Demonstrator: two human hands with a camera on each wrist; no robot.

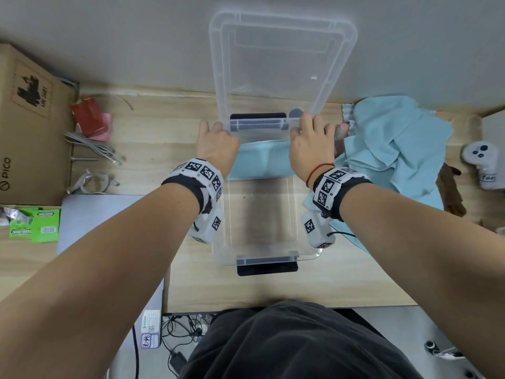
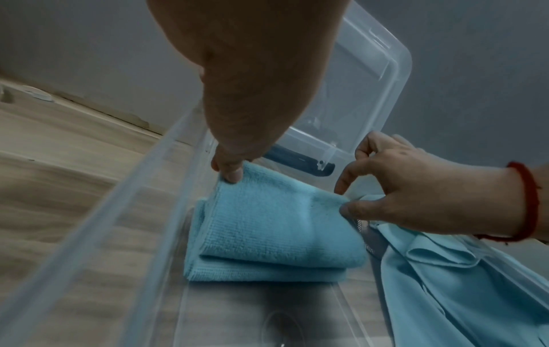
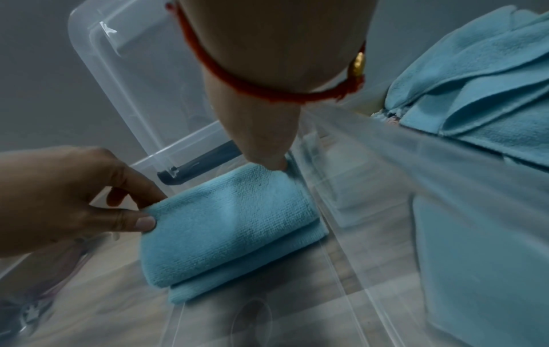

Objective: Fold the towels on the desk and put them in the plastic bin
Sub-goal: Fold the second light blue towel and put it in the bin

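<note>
The wooden tabletop carries everything. On it, beneath both hands, sits the clear plastic bin, its transparent lid propped upright against the wall just beyond the fingers. Outside the bin, beside the right hand, lies a heap of unfolded light-blue towels, well crumpled and spilling toward the near edge.

Inside the bin, at the far end under both grips, is one folded blue towel, doubled into a neat stack on the bin floor; the rest of the floor nearer the wrists holds nothing else that I can see.

The left hand pinches the towel's far corner between thumb and fingers. The right hand's grip is likewise closed on the opposite corner, thumb and forefinger nipping the cloth, though whether it is about to let go is hard to judge from these views.

So the task looks early on: one towel folded and being settled in the bin, the heap to the right not yet folded.
</note>
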